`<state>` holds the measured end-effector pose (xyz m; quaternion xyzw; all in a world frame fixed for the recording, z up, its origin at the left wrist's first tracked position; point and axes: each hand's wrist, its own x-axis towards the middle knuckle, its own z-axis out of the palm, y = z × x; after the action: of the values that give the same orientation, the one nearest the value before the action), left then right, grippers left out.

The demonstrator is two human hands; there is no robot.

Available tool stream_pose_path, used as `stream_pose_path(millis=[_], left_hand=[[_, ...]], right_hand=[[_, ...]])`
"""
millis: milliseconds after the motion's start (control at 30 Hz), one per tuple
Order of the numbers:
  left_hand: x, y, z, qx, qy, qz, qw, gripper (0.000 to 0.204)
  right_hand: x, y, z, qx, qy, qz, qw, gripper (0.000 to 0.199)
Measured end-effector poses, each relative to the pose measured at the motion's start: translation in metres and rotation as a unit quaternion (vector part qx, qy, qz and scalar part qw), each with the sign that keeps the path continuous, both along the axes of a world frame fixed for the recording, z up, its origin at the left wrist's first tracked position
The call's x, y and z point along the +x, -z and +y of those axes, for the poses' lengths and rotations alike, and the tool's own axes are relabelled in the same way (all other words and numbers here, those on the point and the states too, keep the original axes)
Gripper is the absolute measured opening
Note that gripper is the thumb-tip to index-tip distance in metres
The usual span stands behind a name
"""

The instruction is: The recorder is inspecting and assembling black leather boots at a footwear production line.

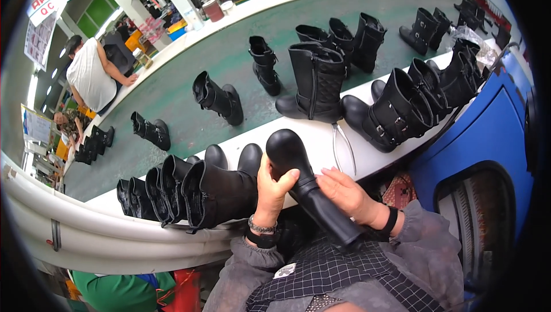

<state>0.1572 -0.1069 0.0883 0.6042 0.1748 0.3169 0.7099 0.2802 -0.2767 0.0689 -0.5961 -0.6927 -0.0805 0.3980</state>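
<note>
A smooth black boot [328,215] is tilted in front of my apron, its rounded toe pointing away and its shaft toward me. My left hand [272,184] is wrapped round the foot of the boot, thumb across it. Against the right side of the shaft, near the ankle strap, lies my right hand [348,198], its fingers stretched out rather than wrapped. To the left, a row of black boots [221,194] lies on the white ledge. A tall quilted boot [315,80] stands beyond my hands, and a buckled boot [396,108] lies to its right.
A tool with pale curved handles [344,148] lies on the white ledge [367,160]. Beyond it, a green conveyor belt [189,134] bears several spaced boots. At right stands a blue machine [465,134] with a dark opening. A person in a white top [92,74] sits across the belt.
</note>
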Motion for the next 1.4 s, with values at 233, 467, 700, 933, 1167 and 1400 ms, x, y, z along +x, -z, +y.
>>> stream_pose_path(millis=[233,467,700,933,1167,1400], left_hand=[[-0.017,0.007,0.013,-0.091,-0.047,-0.067,0.992,0.044],[-0.033,0.016,0.004,-0.082,-0.031,-0.087,0.992,0.036],[-0.035,0.007,0.004,0.005,-0.034,-0.1,0.994,0.043],[-0.026,0.008,0.003,0.046,-0.023,-0.085,0.995,0.046],[-0.01,0.004,-0.009,0.123,-0.064,-0.044,0.989,0.046],[0.003,-0.01,-0.016,0.203,-0.088,0.01,0.975,0.04]], right_hand=[[0.035,-0.004,0.025,-0.049,0.106,-0.02,0.993,0.051],[0.058,0.028,0.024,-0.175,0.163,-0.04,0.97,0.052],[0.036,-0.009,-0.024,-0.221,0.127,-0.044,0.966,0.052],[0.034,-0.016,-0.048,-0.322,0.182,-0.049,0.928,0.071],[0.042,-0.065,-0.076,-0.394,0.141,0.514,0.749,0.066],[0.014,-0.166,-0.071,-0.208,0.017,0.52,0.828,0.06]])
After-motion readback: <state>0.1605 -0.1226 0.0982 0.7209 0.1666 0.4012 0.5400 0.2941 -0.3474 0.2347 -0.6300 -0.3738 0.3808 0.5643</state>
